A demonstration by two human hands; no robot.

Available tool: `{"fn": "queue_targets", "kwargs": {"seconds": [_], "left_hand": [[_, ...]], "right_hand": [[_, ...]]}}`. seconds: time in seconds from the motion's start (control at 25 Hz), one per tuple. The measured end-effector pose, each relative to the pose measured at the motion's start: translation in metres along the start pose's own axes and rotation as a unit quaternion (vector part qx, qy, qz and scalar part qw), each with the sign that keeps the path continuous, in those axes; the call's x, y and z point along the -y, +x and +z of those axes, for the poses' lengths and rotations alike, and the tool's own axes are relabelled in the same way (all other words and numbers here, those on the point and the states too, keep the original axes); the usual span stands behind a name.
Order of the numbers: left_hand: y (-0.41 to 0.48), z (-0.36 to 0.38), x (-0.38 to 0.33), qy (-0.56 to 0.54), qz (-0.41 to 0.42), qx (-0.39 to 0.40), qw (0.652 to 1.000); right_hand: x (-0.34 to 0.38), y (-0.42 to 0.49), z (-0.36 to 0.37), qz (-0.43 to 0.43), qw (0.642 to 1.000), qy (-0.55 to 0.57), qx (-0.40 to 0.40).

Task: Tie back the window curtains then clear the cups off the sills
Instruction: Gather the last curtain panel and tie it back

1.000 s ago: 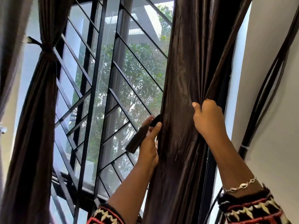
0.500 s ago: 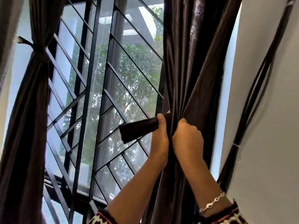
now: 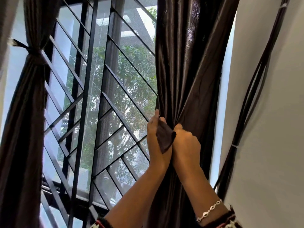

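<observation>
Tying is in hand: the right hand clenches the gathered curtain by the wall; the left hand pinches the tie strip against it. Next the strip needs knotting.

The curtain gathered in the grip is a glossy dark brown, streaked with pale sheen above it. The tie strip at the grip is the same dark brown, but duller. Well left of the grip, the other curtain is dark brown too. Between them the window grille is black, its bars in a diagonal chevron pattern against green foliage. Right of the grip the wall is off-white, crossed by black cables. Below it are a silver bracelet and black sleeves with red and white zigzags.
</observation>
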State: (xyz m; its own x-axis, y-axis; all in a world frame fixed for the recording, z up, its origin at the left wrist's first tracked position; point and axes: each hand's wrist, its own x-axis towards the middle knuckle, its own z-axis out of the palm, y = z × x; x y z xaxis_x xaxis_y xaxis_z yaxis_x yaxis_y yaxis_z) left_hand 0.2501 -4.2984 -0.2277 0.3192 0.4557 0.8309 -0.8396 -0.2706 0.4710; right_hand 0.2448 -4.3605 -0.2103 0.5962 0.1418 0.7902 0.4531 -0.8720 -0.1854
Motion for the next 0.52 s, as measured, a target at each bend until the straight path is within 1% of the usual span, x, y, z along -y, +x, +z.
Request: {"fn": "queue_targets", "kwargs": {"seconds": [0.04,0.12,0.16,0.2,0.24,0.28,0.32,0.36,0.44,0.48,0.52], "left_hand": [[0.004,0.002,0.002,0.009,-0.028,0.007,1.000],[0.009,0.003,0.012,0.015,-0.047,0.063,0.997],[0.010,0.004,0.012,0.011,-0.053,0.081,0.995],[0.011,0.004,0.012,-0.003,-0.065,0.090,0.994],[0.012,0.005,0.010,-0.014,-0.074,0.089,0.993],[0.013,0.004,0.010,-0.016,-0.072,0.081,0.994],[0.013,0.004,0.007,-0.014,-0.062,0.073,0.995],[0.013,0.004,0.004,-0.010,-0.058,0.064,0.996],[0.016,0.002,0.001,-0.035,-0.070,0.071,0.994],[0.017,-0.002,0.002,-0.059,-0.077,0.082,0.992],[0.020,-0.005,0.005,-0.086,-0.090,0.093,0.988]], "right_hand": [[0.000,-0.002,0.007,-0.025,1.000,-0.008,-0.014],[0.000,-0.009,0.014,-0.076,0.995,0.051,-0.045],[-0.003,-0.014,0.015,-0.078,0.990,0.095,-0.073],[-0.005,-0.016,0.015,-0.059,0.978,0.181,-0.083],[-0.005,-0.019,0.014,-0.004,0.957,0.284,-0.064],[-0.006,-0.021,0.015,0.052,0.929,0.366,-0.005],[-0.006,-0.023,0.016,0.085,0.906,0.411,0.042],[-0.011,-0.023,0.021,0.072,0.905,0.416,0.055],[-0.018,-0.023,0.027,-0.018,0.915,0.400,0.047],[-0.023,-0.021,0.027,-0.047,0.910,0.409,0.040],[-0.030,-0.017,0.029,-0.050,0.902,0.428,0.024]]}}
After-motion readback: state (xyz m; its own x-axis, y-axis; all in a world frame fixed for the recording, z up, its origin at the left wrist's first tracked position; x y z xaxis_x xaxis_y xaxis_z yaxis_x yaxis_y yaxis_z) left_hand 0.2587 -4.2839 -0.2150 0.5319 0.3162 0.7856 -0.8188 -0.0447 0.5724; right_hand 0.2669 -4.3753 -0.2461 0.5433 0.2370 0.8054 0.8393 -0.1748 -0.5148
